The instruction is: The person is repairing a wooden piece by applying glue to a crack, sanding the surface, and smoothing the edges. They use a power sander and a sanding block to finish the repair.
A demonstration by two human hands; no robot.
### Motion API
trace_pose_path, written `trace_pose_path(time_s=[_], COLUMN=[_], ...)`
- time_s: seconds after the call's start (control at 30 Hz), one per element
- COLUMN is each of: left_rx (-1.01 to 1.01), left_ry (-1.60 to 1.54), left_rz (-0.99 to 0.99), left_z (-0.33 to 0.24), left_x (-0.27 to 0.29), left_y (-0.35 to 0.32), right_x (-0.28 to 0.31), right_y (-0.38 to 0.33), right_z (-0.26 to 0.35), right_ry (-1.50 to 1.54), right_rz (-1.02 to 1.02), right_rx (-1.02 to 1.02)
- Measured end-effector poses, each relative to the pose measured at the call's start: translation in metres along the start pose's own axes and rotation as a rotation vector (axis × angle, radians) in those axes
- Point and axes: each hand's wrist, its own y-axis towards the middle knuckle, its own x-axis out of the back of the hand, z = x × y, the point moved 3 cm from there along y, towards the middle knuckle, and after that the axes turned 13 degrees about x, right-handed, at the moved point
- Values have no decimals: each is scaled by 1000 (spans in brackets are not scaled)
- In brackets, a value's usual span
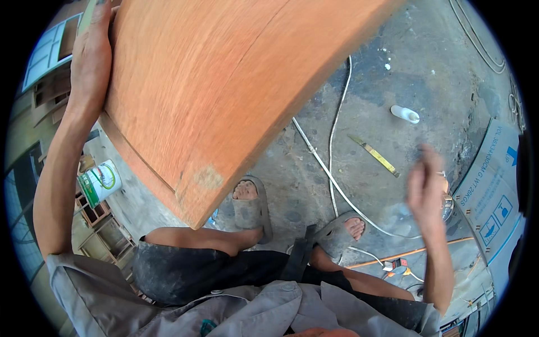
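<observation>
Concrete floor (373, 84), wooden board (224, 90), long axis forward-right

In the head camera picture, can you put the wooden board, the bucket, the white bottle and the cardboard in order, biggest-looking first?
1. Wooden board, though being near the camera helps
2. Cardboard
3. Bucket
4. White bottle

Grey floor (387, 199), white bottle (405, 114), yellow strip (380, 159), cables (311, 149)
</observation>
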Motion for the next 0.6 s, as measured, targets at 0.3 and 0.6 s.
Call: trace_pose_path(time_s=[0.3,0.6], left_rx=[-19,29], left_ry=[-9,84], left_rz=[-52,20], left_z=[1,3], left_x=[1,7], left_y=[-1,0], right_x=[-97,-125], right_y=[47,58], right_z=[65,67], right_ry=[153,215], right_rz=[360,384], right_rx=[138,155])
